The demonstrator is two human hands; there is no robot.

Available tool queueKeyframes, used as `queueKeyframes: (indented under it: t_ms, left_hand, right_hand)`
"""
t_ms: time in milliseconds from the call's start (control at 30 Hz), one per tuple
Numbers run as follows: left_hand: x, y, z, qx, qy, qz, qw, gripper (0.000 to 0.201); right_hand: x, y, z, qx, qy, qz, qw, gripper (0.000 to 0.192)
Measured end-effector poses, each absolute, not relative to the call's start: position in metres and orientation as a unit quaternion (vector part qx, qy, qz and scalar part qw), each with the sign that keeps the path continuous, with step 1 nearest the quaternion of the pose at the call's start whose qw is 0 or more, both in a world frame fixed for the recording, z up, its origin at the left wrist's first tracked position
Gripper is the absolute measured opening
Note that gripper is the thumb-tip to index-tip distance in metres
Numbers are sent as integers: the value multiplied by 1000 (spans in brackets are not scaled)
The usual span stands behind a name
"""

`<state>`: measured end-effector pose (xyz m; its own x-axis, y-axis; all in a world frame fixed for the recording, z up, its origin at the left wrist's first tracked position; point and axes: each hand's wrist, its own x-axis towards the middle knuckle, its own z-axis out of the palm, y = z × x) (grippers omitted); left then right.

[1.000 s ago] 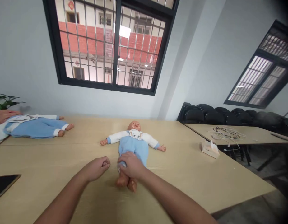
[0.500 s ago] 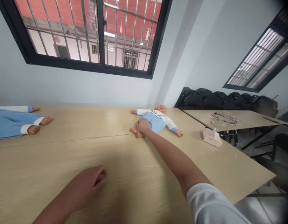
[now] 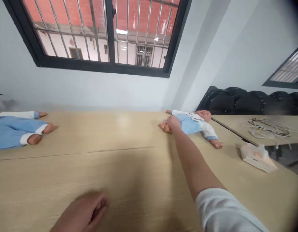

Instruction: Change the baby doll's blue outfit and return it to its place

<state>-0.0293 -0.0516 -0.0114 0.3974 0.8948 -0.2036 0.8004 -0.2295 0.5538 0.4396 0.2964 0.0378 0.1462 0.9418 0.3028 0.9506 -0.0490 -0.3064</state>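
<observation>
Right fingers [image 3: 173,123] closed round baby doll [image 3: 191,124] legs; left hand [image 3: 87,211] loose on wooden table [image 3: 129,167], barred window [image 3: 107,32] behind.

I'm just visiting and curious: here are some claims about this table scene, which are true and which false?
1. The right hand grips the doll by its legs. True.
2. The left hand holds a phone. False: it rests on the bare table, holding nothing.
3. A second doll in blue lies at the far left. True.
4. The tissue box sits on the gripped doll's chest. False: it stands apart on the table, to the doll's right.
5. The gripped doll stands upright. False: it lies on its back.
</observation>
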Motion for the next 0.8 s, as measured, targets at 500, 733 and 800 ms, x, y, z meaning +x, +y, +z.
queueKeyframes:
  t_ms: [500, 733, 800]
  left_hand:
    - [-14, -62, 20, 768, 561, 103, 292, 17]
    - [-18, -59, 7, 790, 528, 125, 284, 16]
    - [-19, -58, 4, 794, 527, 130, 276, 16]
  right_hand:
    - [350, 75, -8, -494, -635, 291, 518, 43]
    - [356, 20, -7, -318, -276, 641, 642, 14]
    - [359, 21, 1, -297, -230, 690, 619, 14]
